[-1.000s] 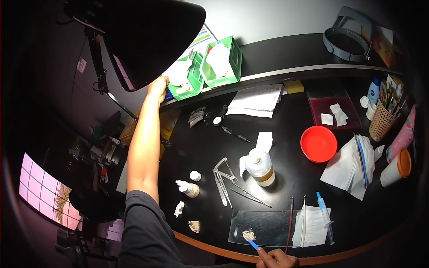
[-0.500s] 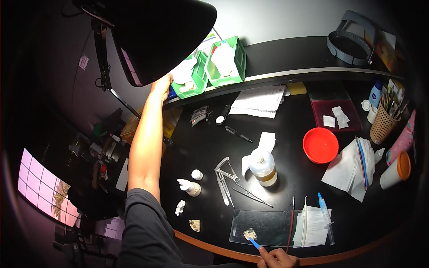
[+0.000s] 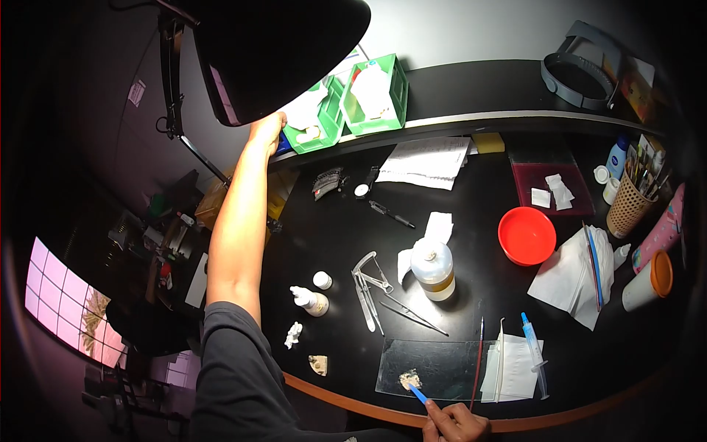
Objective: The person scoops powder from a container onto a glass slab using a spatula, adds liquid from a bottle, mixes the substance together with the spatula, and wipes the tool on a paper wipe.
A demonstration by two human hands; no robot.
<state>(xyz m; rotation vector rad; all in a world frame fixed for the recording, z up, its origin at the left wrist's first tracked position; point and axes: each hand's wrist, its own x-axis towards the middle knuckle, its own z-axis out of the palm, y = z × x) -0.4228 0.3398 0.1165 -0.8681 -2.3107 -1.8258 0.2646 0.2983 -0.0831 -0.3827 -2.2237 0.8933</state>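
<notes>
Left hand [image 3: 266, 130] grips the black lamp [image 3: 272, 55] rim above the bench [image 3: 479, 206]. Right hand [image 3: 455, 425] pinches a blue spatula [image 3: 417, 395], tip at paste [image 3: 409, 380] on the glass slab [image 3: 434, 368].

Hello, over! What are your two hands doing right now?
Left hand up on the lamp shade. Right hand grips a blue tool, tip at the paste on the glass slab. Nothing blocking.
</notes>
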